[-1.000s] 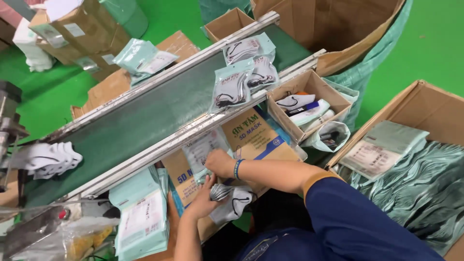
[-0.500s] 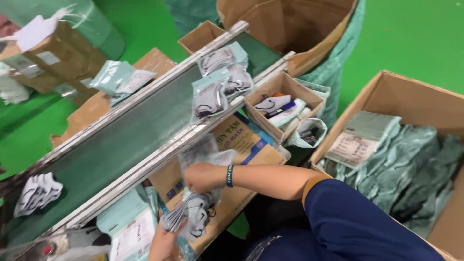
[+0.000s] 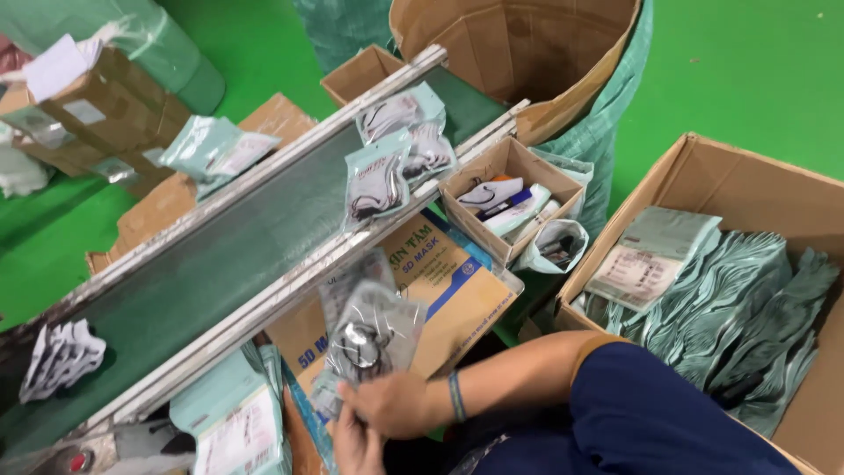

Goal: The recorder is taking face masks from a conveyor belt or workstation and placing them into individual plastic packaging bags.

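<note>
A bright green floor [image 3: 747,62] spreads under a packing station, with a long dark conveyor belt [image 3: 220,264] running diagonally from lower left to upper right; at the belt's lower left end a loose bundle of white masks [image 3: 61,356] lies on it, unbagged as far as can be seen; beyond the belt's far rail, stacked brown cartons [image 3: 97,114] and a pale green packet [image 3: 215,145] rest on a flattened box; further up the belt, two sealed packets of masks [image 3: 396,158] ride near its upper end, so some packing looks already done; just below the belt's near rail, the left hand [image 3: 356,444] and the right hand [image 3: 391,405] meet, both closed on a clear bag of masks [image 3: 369,330] held upright over a printed orange-and-blue carton [image 3: 440,281]; whether that bag is sealed cannot be told, and it is not yet on the belt; right of the belt's upper end, a small open box [image 3: 514,198] holds more white items, beside a tall cardboard drum [image 3: 527,62] lined in green; well to the right of the belt, a large open carton [image 3: 756,185] holds a heap of empty green pouches [image 3: 738,317], which suggests plenty of filling left.
</note>
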